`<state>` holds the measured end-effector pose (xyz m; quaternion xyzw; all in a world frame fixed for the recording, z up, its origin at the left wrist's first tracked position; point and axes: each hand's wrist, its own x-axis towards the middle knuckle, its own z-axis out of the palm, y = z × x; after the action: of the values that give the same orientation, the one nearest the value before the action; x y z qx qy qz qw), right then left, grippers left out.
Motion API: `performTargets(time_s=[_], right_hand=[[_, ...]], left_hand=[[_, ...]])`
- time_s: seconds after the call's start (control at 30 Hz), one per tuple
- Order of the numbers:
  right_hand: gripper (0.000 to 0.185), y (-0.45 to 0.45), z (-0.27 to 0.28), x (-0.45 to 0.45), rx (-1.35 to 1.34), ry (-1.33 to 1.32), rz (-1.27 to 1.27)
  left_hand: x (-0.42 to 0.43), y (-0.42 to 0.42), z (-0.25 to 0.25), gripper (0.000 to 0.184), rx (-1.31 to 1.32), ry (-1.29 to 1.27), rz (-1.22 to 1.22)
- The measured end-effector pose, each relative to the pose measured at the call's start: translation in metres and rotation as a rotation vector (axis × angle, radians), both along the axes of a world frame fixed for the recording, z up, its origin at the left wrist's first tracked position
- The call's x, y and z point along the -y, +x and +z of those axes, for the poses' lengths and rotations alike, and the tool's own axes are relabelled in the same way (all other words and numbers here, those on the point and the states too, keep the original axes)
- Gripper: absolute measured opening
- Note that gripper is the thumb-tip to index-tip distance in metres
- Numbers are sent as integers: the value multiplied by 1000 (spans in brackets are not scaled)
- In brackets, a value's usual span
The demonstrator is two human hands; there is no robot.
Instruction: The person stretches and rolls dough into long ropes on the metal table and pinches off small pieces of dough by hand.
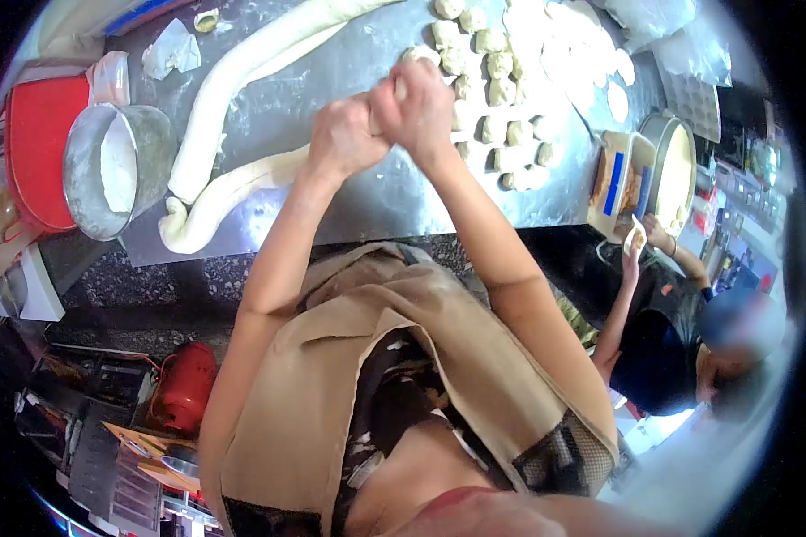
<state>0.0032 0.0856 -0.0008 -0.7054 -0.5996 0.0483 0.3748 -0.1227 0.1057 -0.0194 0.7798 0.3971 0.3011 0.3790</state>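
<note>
Both my hands meet above the metal table, closed and touching each other. My left hand [345, 136] is wrapped round the end of a long dough rope [246, 179], which trails left along the table and bends back. My right hand [416, 103] is curled shut against it, with a bit of pale dough showing at its fingers. Most of what lies between the hands is hidden. Just beyond and right of them lie rows of small cut dough pieces [501, 92]. A thicker length of dough [213, 107] curves across the table's left side.
A metal pot with white flour [119, 166] stands at the left beside a red container [40, 148]. Flat dough rounds [573, 45] lie at the back right. At right, a co-worker's hands [645, 237] hold dough near a filling tub [613, 183] and a round pan [676, 170].
</note>
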Motion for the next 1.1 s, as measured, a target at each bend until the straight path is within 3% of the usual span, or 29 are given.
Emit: performTargets(time_s=[0.07, 0.1, 0.13, 0.17, 0.2, 0.23, 0.3, 0.37, 0.4, 0.43, 0.5, 0.57, 0.6, 0.63, 0.67, 0.77, 0.8, 0.87, 0.93, 1.0, 1.03, 1.1], right_hand=[[19, 17, -33, -53, 24, 8, -172], [35, 42, -71, -82, -6, -174, -214], [35, 46, -73, -78, -16, -191, -215], [46, 47, -69, -84, -68, -314, -186], [59, 49, -62, -92, -118, -425, -160], [59, 52, -53, -83, -126, -426, -162], [85, 61, -31, -46, -49, -192, -49], [93, 66, -9, 3, -17, -455, 353], [95, 46, -5, 28, -123, -390, 517], [92, 20, 15, 45, -218, -454, 580], [72, -1, 2, 67, -634, -366, 395], [52, -15, 15, 74, -1009, -156, 264], [45, -21, 21, 78, -1313, -110, 226], [38, -28, 31, 79, -1613, -33, 165], [34, -28, 46, 81, -1614, 74, 280], [27, -19, 56, 104, -1607, 95, 271], [27, -15, 61, 114, -1634, 97, 219], [24, 1, 60, 137, -1759, 177, 258], [21, 11, 55, 164, -1841, 280, 71], [18, 36, 48, 190, -1815, 459, -7], [19, 38, 47, 197, -1749, 476, -164], [17, 71, 30, 221, -1790, 604, -247]], left_hand=[[1, 6, 7, 24, 15, 29, 56], [14, 5, 27, 20, 183, -7, -51], [31, -1, 41, 18, 345, -70, -151], [32, -8, 41, 15, 368, -152, -66], [31, -22, 24, 13, 472, -546, -32], [28, -32, 15, 15, 519, -505, 2], [18, -37, 4, 18, 572, -466, 24], [17, -32, 7, 19, 369, -135, 45], [15, -21, 13, 19, 227, 110, 31], [17, -7, 28, 20, 172, 204, 32], [26, -2, 68, 22, -79, 328, -52], [33, -7, 82, 32, 102, 276, -83], [34, -10, 81, 39, 267, 185, -96], [36, -18, 70, 39, 257, 185, -99], [40, -29, 51, 43, 235, 30, -136], [75, -35, 19, 43, -129, -264, -305], [87, -33, 21, 36, -29, -110, -272], [104, -36, 24, 32, 78, -107, -288], [110, -43, 11, 31, 121, -110, -363], [111, -53, -43, 35, -194, -37, -388], [112, -49, -47, 33, -298, -62, -414], [117, -41, -34, 37, -220, 10, -464]])
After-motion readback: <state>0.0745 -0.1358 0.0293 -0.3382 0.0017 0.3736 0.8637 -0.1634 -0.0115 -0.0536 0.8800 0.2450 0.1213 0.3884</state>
